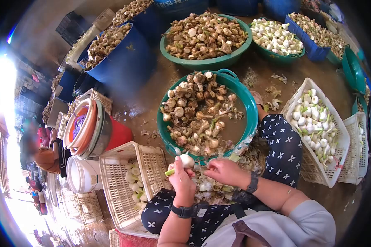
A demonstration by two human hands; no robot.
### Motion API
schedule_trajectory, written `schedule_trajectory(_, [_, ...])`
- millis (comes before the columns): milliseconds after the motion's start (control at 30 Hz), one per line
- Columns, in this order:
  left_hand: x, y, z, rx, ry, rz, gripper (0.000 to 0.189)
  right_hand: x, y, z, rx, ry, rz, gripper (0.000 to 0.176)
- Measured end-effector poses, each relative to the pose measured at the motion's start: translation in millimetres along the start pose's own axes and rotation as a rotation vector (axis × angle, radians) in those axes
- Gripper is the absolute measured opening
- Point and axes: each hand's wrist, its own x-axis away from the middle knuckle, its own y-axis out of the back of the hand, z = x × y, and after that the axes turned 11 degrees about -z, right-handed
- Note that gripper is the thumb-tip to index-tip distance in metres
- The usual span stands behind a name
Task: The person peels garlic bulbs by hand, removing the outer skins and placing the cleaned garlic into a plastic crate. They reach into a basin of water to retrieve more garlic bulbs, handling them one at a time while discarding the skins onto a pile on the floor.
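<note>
A white peeled garlic bulb (186, 161) with a cut green stem is in my left hand (182, 181), whose fingers are wrapped round it above the lap. Close by on the right, my right hand (224, 171) has its fingers drawn together near the bulb; whether they hold anything is too small to tell. Just beyond both hands lies a green basin (251, 108) with unpeeled, brownish garlic (198, 123) in it. Loose garlic skins (212, 187) are heaped below the hands, between the legs.
Peeled bulbs lie in a white crate (107, 177) at the left and another crate (338, 158) at the right. Farther back stand a large green tub (206, 64) of unpeeled garlic and a blue barrel (123, 61). Stacked basins (92, 140) and a seated person (47, 158) are at the left.
</note>
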Motion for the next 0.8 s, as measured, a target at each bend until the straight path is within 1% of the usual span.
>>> schedule_trajectory(33, [2, 0, 3, -0.004, 0.003, 0.009, 0.021, -6, 5, 14, -0.227, -0.074, -0.079, 0.027])
schedule_trajectory(67, [3, 0, 7, -0.052, -0.086, 0.036, 0.021, -11, 8, 24, -0.225, -0.078, -0.088, 0.027])
schedule_trajectory(100, [5, -1, 9, -0.099, -0.177, 0.063, 0.022, -15, 10, 33, -0.195, 0.008, -0.172, 0.023])
schedule_trajectory(133, [7, -7, 10, -0.067, -0.292, 0.057, 0.027, -17, 11, 37, -0.165, 0.094, -0.256, 0.02])
schedule_trajectory(167, [7, -8, 13, -0.069, -0.293, 0.065, 0.027, -17, 10, 38, -0.164, 0.091, -0.264, 0.02])
schedule_trajectory(233, [0, -3, 22, -0.134, -0.479, 0.05, 0.028, -17, 0, 35, -0.062, 0.187, -0.388, 0.014])
schedule_trajectory(267, [4, -3, 20, -0.259, -0.546, 0.06, 0.026, -16, -3, 34, -0.061, 0.196, -0.444, 0.007])
schedule_trajectory(300, [8, -4, 19, -0.264, -0.543, 0.065, 0.026, -16, -4, 34, -0.06, 0.19, -0.447, 0.007])
schedule_trajectory(367, [22, -10, 15, -0.193, -0.395, 0.146, 0.026, -15, -3, 33, -0.107, 0.077, -0.447, 0.008])
schedule_trajectory(400, [21, -10, 15, -0.195, -0.395, 0.154, 0.026, -17, -1, 31, -0.105, 0.073, -0.454, 0.008])
schedule_trajectory(467, [17, -8, 13, -0.188, -0.256, 0.205, 0.027, -25, 2, 23, -0.238, 0.049, -0.456, 0.014])
schedule_trajectory(500, [17, -6, 10, -0.189, -0.257, 0.209, 0.027, -30, 3, 11, -0.238, 0.048, -0.459, 0.014])
schedule_trajectory(567, [19, -2, 5, -0.094, -0.073, 0.252, 0.026, -36, 6, -30, 0.037, -0.106, -0.426, 0.016])
schedule_trajectory(633, [13, -1, 3, -0.106, -0.057, 0.236, 0.025, -26, 4, -69, 0.316, -0.03, -0.093, 0.018])
schedule_trajectory(667, [11, -1, 3, -0.079, -0.029, 0.191, 0.023, -18, 15, -51, 0.251, -0.069, -0.074, 0.021])
schedule_trajectory(700, [11, 0, 4, -0.051, 0.002, 0.145, 0.022, -11, 21, -33, 0.25, -0.071, -0.064, 0.021])
schedule_trajectory(767, [9, 1, 13, -0.046, 0.009, 0.167, 0.021, -4, 20, -4, -0.102, 0.014, -0.229, 0.024])
schedule_trajectory(800, [10, 0, 15, -0.078, 0.048, 0.175, 0.021, -5, 14, 1, 0.002, 0.222, -0.312, 0.023])
